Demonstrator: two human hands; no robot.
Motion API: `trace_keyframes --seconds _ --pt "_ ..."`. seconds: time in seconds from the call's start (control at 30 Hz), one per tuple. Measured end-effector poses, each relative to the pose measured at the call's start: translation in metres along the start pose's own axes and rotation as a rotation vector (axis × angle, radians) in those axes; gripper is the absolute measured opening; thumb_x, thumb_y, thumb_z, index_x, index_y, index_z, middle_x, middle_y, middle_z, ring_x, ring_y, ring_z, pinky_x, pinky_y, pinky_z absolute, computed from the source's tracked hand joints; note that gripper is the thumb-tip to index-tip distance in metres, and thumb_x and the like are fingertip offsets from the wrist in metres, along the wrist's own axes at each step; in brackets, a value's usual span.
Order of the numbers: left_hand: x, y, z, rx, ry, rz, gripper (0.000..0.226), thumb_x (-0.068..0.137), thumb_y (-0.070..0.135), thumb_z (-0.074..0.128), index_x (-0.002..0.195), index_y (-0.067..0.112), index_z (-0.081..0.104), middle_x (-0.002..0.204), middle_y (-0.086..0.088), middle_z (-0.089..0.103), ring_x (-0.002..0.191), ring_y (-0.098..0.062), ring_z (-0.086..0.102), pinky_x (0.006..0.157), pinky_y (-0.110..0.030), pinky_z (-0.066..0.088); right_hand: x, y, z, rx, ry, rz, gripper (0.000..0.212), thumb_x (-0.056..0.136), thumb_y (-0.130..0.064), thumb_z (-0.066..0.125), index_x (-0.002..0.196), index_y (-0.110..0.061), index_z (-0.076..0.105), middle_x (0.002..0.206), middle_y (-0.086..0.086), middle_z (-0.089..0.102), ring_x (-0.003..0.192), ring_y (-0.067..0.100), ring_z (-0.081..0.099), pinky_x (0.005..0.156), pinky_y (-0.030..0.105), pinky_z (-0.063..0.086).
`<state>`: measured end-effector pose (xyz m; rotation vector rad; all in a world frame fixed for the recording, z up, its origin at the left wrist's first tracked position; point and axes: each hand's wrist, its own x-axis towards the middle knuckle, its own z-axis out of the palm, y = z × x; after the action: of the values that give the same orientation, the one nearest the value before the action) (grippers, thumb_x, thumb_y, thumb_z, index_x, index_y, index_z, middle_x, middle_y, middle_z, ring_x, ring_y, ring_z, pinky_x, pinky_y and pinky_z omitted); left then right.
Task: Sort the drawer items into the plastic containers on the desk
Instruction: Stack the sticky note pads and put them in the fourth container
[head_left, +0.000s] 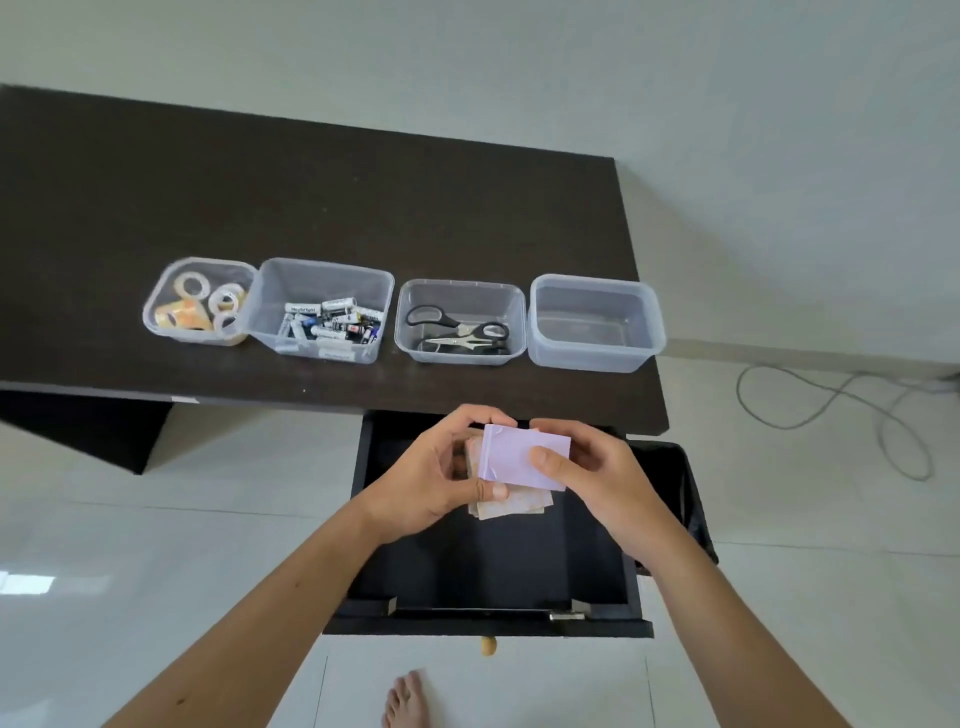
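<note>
Over the open drawer (488, 566), my left hand (431, 478) and right hand (587, 467) both pinch a stack of sticky-note pads (524, 457). Beyond the drawer sit four containers: tape rolls (200, 304), batteries (332, 319), scissors (460, 330), and the rightmost container (595, 322) holding nothing.

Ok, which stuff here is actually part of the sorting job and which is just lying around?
Part of the job:
- lilac note pad and tan pads, held by left hand and right hand
- open drawer
- tape container, battery container, scissors container, empty container

Just lying about:
- grey cable on the floor
- black bin beside the drawer
</note>
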<state>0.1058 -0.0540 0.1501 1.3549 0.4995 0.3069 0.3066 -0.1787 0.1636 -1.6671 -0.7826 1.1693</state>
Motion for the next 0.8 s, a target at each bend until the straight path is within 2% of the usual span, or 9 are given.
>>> trace_keyframes --seconds 0.07,0.17,0.27,0.37,0.43,0.5,0.57,0.7,0.8 --pt "0.0 0.023 0.002 0.014 -0.031 0.004 0.059 0.087 -0.006 0.08 0.134 0.02 0.055 0.128 -0.016 0.063 0.118 -0.03 0.063 0.096 -0.042 0.059 -0.01 -0.019 -0.005 0.036 -0.023 0.039 0.044 0.085 -0.04 0.082 0.127 -0.028 0.073 0.117 -0.006 0.08 0.11 0.014 0.076 0.09 0.032 0.063" --pt "0.002 0.053 0.006 0.071 -0.093 0.006 0.061 0.086 -0.005 0.081 0.135 0.02 0.056 0.133 -0.01 0.061 0.125 -0.029 0.06 0.099 -0.039 0.058 -0.025 -0.041 -0.011 0.104 -0.072 0.091 0.049 0.078 -0.045 0.08 0.122 -0.022 0.075 0.111 -0.003 0.081 0.106 0.017 0.077 0.083 0.029 0.062" --pt "0.01 0.074 0.008 0.074 -0.11 -0.009 0.064 0.086 -0.003 0.082 0.137 0.024 0.056 0.134 -0.012 0.062 0.125 -0.028 0.062 0.1 -0.038 0.058 -0.029 -0.056 -0.016 0.132 0.001 0.084 0.055 0.074 -0.045 0.091 0.118 -0.018 0.076 0.108 -0.002 0.081 0.103 0.018 0.078 0.082 0.029 0.062" --pt "0.026 0.083 0.007 0.014 -0.024 -0.058 0.07 0.084 0.002 0.086 0.14 0.027 0.052 0.132 -0.018 0.065 0.118 -0.026 0.069 0.096 -0.038 0.06 -0.021 -0.062 -0.023 0.17 0.084 0.078 0.041 0.086 -0.034 0.087 0.119 -0.014 0.074 0.108 -0.001 0.081 0.103 0.019 0.078 0.079 0.028 0.062" --pt "0.04 0.085 0.009 -0.046 0.047 -0.09 0.073 0.079 0.013 0.09 0.14 0.021 0.051 0.132 -0.015 0.067 0.116 -0.022 0.071 0.095 -0.034 0.059 -0.011 -0.065 -0.031 0.184 0.123 0.058 0.046 0.082 -0.039 0.086 0.12 -0.016 0.073 0.108 -0.002 0.081 0.105 0.021 0.078 0.08 0.031 0.063" --pt "0.055 0.085 0.015 -0.12 0.087 -0.101 0.078 0.075 0.029 0.09 0.142 0.015 0.053 0.134 -0.009 0.07 0.122 -0.021 0.07 0.101 -0.034 0.057 0.001 -0.069 -0.04 0.184 0.158 0.034 0.053 0.076 -0.044 0.085 0.121 -0.018 0.073 0.112 0.0 0.08 0.105 0.022 0.078 0.083 0.039 0.065" --pt "0.072 0.086 0.024 -0.172 0.129 -0.111 0.08 0.076 0.037 0.089 0.144 0.014 0.054 0.137 -0.006 0.07 0.127 -0.021 0.067 0.108 -0.037 0.054 0.013 -0.071 -0.05 0.185 0.181 0.004 0.045 0.083 -0.035 0.085 0.122 -0.018 0.073 0.114 0.002 0.08 0.106 0.023 0.078 0.086 0.042 0.066" --pt "0.108 0.098 0.04 -0.08 0.207 -0.066 0.04 0.092 0.024 0.081 0.129 0.022 0.065 0.126 0.002 0.076 0.119 -0.012 0.071 0.097 -0.022 0.056 0.037 -0.074 -0.07 0.154 0.253 -0.058 0.041 0.085 -0.03 0.085 0.122 -0.019 0.073 0.113 0.004 0.08 0.106 0.024 0.078 0.083 0.038 0.065" --pt "0.132 0.101 0.041 -0.016 0.197 -0.033 0.033 0.099 0.026 0.073 0.13 0.018 0.068 0.125 0.002 0.076 0.119 -0.013 0.07 0.1 -0.025 0.056 0.061 -0.077 -0.087 0.101 0.284 -0.092 0.034 0.086 -0.033 0.085 0.118 -0.027 0.075 0.112 0.001 0.08 0.107 0.027 0.076 0.086 0.044 0.066"
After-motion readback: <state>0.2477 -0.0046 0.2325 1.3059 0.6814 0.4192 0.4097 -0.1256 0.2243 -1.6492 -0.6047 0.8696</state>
